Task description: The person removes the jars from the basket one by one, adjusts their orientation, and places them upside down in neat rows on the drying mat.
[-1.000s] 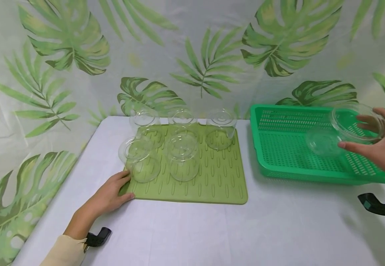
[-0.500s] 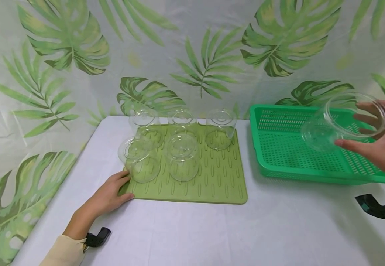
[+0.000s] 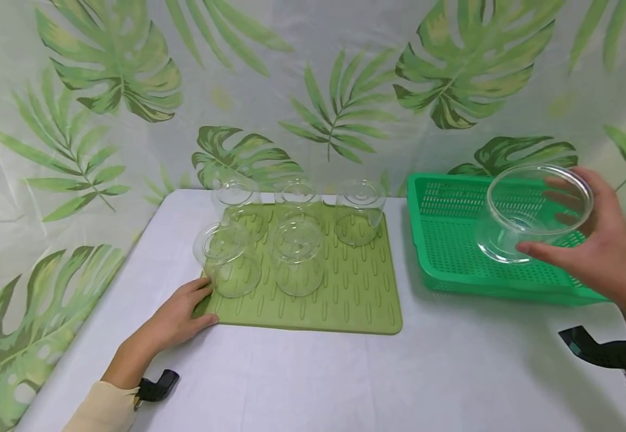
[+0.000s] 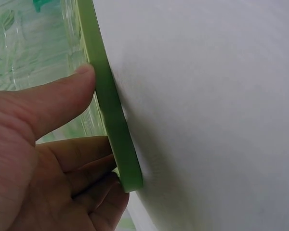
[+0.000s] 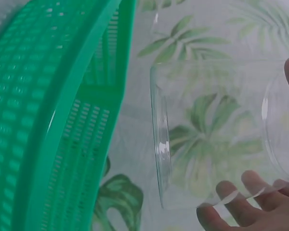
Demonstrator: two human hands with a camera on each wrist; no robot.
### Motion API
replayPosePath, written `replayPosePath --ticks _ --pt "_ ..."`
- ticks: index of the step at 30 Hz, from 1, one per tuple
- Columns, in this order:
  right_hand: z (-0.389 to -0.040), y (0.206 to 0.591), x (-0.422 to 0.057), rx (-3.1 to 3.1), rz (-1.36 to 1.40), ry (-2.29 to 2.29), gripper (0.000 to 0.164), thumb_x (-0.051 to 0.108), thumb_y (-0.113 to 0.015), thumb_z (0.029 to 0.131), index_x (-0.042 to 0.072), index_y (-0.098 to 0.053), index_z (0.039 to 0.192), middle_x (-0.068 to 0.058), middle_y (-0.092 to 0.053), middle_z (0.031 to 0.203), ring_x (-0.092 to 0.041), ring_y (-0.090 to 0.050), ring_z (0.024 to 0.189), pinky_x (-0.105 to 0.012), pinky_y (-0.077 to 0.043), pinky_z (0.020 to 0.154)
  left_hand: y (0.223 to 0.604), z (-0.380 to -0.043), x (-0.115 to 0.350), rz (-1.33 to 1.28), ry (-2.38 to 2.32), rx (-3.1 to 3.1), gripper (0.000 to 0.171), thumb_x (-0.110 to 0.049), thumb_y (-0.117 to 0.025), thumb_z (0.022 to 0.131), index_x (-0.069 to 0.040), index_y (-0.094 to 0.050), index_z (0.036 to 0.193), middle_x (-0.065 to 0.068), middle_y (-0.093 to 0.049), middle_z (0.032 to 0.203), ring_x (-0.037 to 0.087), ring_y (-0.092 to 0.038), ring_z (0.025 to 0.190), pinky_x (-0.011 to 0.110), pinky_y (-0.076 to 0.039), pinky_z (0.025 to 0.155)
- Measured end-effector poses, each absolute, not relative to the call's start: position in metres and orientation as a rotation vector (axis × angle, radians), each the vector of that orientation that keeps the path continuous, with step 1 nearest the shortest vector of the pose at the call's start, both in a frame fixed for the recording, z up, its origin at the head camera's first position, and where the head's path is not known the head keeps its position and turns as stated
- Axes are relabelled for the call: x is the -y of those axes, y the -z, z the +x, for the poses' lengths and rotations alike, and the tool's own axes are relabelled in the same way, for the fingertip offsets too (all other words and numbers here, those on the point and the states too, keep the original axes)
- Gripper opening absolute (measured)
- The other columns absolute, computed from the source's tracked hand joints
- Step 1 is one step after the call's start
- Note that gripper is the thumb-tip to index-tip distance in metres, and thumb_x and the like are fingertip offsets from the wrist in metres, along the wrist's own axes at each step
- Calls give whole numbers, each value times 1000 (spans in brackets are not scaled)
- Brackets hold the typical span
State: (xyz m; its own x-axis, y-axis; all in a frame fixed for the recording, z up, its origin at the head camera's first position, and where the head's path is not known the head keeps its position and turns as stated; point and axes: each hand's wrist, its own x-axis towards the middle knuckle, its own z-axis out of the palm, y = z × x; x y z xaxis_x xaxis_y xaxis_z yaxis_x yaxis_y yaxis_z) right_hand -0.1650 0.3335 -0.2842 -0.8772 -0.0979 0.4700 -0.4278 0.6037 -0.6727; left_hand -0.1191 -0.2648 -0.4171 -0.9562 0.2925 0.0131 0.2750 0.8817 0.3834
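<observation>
My right hand grips a clear cylindrical jar by its side, thumb in front and fingers around the far side. Its wide mouth faces up, slightly tilted, over the green plastic basket. The right wrist view shows this jar apart from the basket wall. On the olive-green ridged drying mat stand several similar clear jars, bottoms up. With thumb and fingers, my left hand holds the mat's front left corner. In the left wrist view the thumb touches the mat's edge.
A white cloth covers the table beneath mat and basket. Leaf-patterned fabric hangs close behind them. Two of the jars stand in the mat's front row, near the left hand. Black wrist-worn cameras project beside both wrists.
My right hand has moved left with the jar, which has turned from tilted on its side to nearly upright. The left hand and the jars on the mat stay put.
</observation>
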Motion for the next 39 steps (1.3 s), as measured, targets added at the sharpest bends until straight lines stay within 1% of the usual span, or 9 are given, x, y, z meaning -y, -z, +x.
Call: replayPosePath --ticks 15,20,22,27,30,32,34,35,39 --pt "-144 288 -288 2526 565 -966 121 -4 -94 51 21 -35 153 26 -44 139 14 -38 123 1 -26 93 419 -120 268 467 -602 -2995 62 -16 -74 85 18 -52 132 35 -46 143 53 -43 133 62 -38 109" --pt "-140 293 -275 2622 522 -858 127 9 -97 53 30 -27 157 -6 -45 152 -19 -44 124 -6 -26 87 420 -119 268 459 -596 -2996 62 -16 -74 85 18 -51 132 35 -46 143 53 -42 133 62 -38 109" --pt "-138 295 -272 2662 512 -846 127 13 -97 55 33 -25 157 -15 -43 153 -34 -45 124 -13 -30 94 420 -119 268 464 -592 -2996 62 -16 -74 85 18 -51 132 35 -46 143 53 -42 133 62 -38 109" --pt "-135 298 -268 2687 563 -851 127 17 -97 56 34 -23 158 -16 -38 157 -47 -41 135 -45 -37 109 420 -118 268 455 -589 -2994 62 -15 -74 86 17 -51 133 34 -46 144 53 -42 134 61 -39 109" --pt "-134 300 -269 2644 596 -816 131 15 -98 51 30 -24 158 -16 -39 157 -30 -39 144 -29 -34 115 421 -118 267 466 -599 -2994 61 -16 -74 86 18 -52 132 34 -46 143 52 -43 133 61 -39 109" --pt "-133 300 -271 2615 608 -787 133 14 -99 48 27 -25 158 -17 -40 156 -12 -35 147 -8 -26 110 422 -119 266 473 -600 -2993 61 -16 -74 86 17 -52 132 33 -46 143 52 -43 134 61 -39 109" --pt "-132 300 -273 2602 610 -770 134 13 -99 47 25 -25 158 -18 -40 156 -6 -32 147 1 -18 105 421 -120 265 471 -599 -2990 60 -17 -74 87 18 -52 132 33 -46 144 52 -42 134 61 -38 110" --pt "-132 300 -273 2603 607 -768 134 13 -99 47 24 -25 159 -18 -40 156 -7 -32 147 1 -17 105 421 -120 265 466 -595 -2990 60 -17 -73 87 17 -52 132 33 -46 144 52 -42 135 60 -38 110" --pt "-132 300 -273 2617 589 -764 133 15 -99 48 24 -25 158 -20 -41 155 -41 -39 141 -3 -17 110 419 -120 265 469 -600 -2992 60 -16 -73 87 18 -52 131 34 -46 144 52 -42 134 61 -38 110"
